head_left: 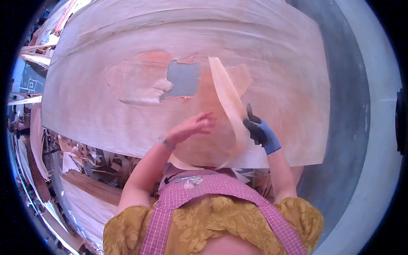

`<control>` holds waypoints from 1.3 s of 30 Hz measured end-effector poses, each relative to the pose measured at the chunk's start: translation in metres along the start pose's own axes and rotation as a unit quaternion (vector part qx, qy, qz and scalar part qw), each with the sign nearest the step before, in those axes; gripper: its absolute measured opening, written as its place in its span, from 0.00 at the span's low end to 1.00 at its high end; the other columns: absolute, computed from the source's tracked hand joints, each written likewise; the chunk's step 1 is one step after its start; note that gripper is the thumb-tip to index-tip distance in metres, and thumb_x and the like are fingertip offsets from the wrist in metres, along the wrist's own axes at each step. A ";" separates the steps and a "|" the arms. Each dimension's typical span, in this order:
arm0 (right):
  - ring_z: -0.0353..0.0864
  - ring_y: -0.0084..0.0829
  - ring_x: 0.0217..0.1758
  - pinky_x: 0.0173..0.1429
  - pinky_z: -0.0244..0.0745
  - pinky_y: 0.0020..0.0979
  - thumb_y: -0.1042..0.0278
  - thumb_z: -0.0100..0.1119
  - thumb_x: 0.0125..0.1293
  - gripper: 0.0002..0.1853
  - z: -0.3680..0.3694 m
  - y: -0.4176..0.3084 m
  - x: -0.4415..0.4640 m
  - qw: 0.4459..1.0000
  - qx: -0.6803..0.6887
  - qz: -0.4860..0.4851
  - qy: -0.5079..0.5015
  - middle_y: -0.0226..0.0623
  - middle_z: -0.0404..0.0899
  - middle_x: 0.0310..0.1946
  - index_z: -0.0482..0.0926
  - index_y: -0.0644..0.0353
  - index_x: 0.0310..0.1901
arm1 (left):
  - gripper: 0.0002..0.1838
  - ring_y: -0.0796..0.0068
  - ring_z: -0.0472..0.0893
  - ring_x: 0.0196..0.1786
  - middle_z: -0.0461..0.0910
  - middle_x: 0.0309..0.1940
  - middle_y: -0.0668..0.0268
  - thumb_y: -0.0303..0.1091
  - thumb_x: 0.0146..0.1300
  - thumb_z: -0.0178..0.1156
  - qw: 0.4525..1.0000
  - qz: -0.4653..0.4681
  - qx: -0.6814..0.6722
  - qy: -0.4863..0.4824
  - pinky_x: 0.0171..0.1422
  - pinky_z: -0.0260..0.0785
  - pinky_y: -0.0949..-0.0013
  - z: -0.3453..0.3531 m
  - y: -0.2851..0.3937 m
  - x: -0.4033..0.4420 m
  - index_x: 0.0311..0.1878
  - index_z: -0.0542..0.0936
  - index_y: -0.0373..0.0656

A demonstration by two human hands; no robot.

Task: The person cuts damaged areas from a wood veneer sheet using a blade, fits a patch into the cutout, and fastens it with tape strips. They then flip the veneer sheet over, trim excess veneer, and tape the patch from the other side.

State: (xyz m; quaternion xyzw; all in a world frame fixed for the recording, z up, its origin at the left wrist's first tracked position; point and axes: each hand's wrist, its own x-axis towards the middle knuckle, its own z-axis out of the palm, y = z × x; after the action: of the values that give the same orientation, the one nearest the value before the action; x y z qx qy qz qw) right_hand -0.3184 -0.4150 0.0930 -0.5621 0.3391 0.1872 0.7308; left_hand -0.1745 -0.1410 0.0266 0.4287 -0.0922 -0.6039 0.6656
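A large pale sheet of wood veneer (pixel 289 80) lies before me, with a ragged hole through which a grey surface (pixel 185 80) shows. Beside the hole is a torn, lighter veneer patch (pixel 138 83). My right hand (pixel 261 132), in a blue glove with dark fingers, grips the edge of a long, narrow veneer strip (pixel 229 100). The strip stands partly off the sheet and curls down toward my apron. My left hand (pixel 197 126) is bare and hovers over the sheet left of the strip, its fingers partly bent and apart, holding nothing visible.
Veneer scraps (pixel 100 155) lie in a heap below the sheet's near left edge. More long offcuts (pixel 38 140) are piled along the left side. A grey surface (pixel 348 106) runs beyond the sheet's right edge. Creases (pixel 170 25) cross the sheet's far part.
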 end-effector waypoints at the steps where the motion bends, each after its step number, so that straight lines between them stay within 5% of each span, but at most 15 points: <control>1: 0.69 0.15 0.18 0.20 0.61 0.19 0.57 0.67 0.65 0.25 -0.004 -0.001 -0.001 1.000 -0.013 0.003 -0.012 0.23 0.80 0.33 0.76 0.56 0.62 | 0.27 0.67 0.75 0.64 0.72 0.65 0.60 0.42 0.70 0.60 0.998 0.002 -0.054 0.028 0.65 0.71 0.61 0.003 0.004 0.025 0.66 0.71 0.37; 8: 0.69 0.15 0.17 0.19 0.60 0.20 0.57 0.68 0.64 0.20 -0.023 0.028 0.016 0.997 -0.052 0.035 0.034 0.25 0.80 0.28 0.78 0.57 0.54 | 0.22 0.74 0.82 0.48 0.83 0.49 0.63 0.44 0.70 0.60 0.956 0.089 0.036 0.277 0.53 0.75 0.69 0.013 0.033 0.112 0.58 0.78 0.36; 11: 0.72 0.16 0.20 0.21 0.63 0.19 0.56 0.69 0.62 0.21 -0.036 0.046 0.031 0.997 -0.054 0.056 0.011 0.30 0.80 0.30 0.79 0.58 0.52 | 0.18 0.76 0.81 0.47 0.83 0.47 0.64 0.40 0.70 0.60 0.953 0.116 0.033 0.278 0.51 0.74 0.70 0.012 0.059 0.122 0.54 0.79 0.36; 17: 0.70 0.15 0.21 0.23 0.63 0.20 0.55 0.67 0.65 0.19 -0.021 -0.019 0.103 0.991 -0.098 -0.075 0.057 0.22 0.78 0.28 0.82 0.56 0.53 | 0.14 0.74 0.83 0.45 0.84 0.44 0.64 0.34 0.70 0.60 0.891 0.329 -0.066 0.307 0.47 0.78 0.67 -0.033 0.096 0.120 0.53 0.80 0.34; 21: 0.72 0.15 0.22 0.23 0.62 0.19 0.54 0.68 0.64 0.19 0.010 -0.065 0.150 0.968 -0.221 -0.116 0.010 0.22 0.78 0.28 0.83 0.55 0.50 | 0.17 0.68 0.83 0.47 0.82 0.46 0.62 0.33 0.69 0.61 0.866 0.299 -0.173 0.361 0.50 0.80 0.62 -0.096 0.097 0.099 0.56 0.77 0.35; 26: 0.77 0.18 0.26 0.24 0.64 0.20 0.55 0.67 0.63 0.16 0.024 -0.090 0.148 0.964 -0.257 -0.051 -0.045 0.24 0.80 0.30 0.83 0.56 0.46 | 0.20 0.63 0.83 0.49 0.80 0.50 0.57 0.36 0.68 0.61 0.833 0.249 -0.225 0.439 0.50 0.81 0.59 -0.116 0.074 0.070 0.58 0.74 0.35; 35: 0.80 0.20 0.26 0.20 0.63 0.22 0.60 0.64 0.63 0.12 -0.009 -0.070 0.167 0.950 -0.309 -0.024 -0.028 0.28 0.83 0.30 0.83 0.55 0.45 | 0.19 0.60 0.81 0.57 0.79 0.55 0.57 0.41 0.76 0.52 0.867 0.119 -0.292 0.386 0.61 0.76 0.50 -0.103 0.032 0.059 0.62 0.71 0.38; 39: 0.80 0.20 0.26 0.18 0.61 0.23 0.63 0.63 0.65 0.07 -0.015 -0.063 0.180 0.948 -0.309 -0.073 0.000 0.28 0.83 0.29 0.83 0.54 0.42 | 0.21 0.56 0.82 0.55 0.79 0.54 0.54 0.41 0.74 0.55 0.859 0.133 -0.315 0.380 0.57 0.79 0.49 -0.103 0.020 0.060 0.60 0.71 0.34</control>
State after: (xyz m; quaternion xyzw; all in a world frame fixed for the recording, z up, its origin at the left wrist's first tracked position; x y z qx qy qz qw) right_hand -0.1556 -0.4668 0.0077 -0.7836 0.2229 0.2286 0.5330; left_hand -0.0791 -0.1490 -0.0468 0.3756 0.3069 -0.2966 0.8227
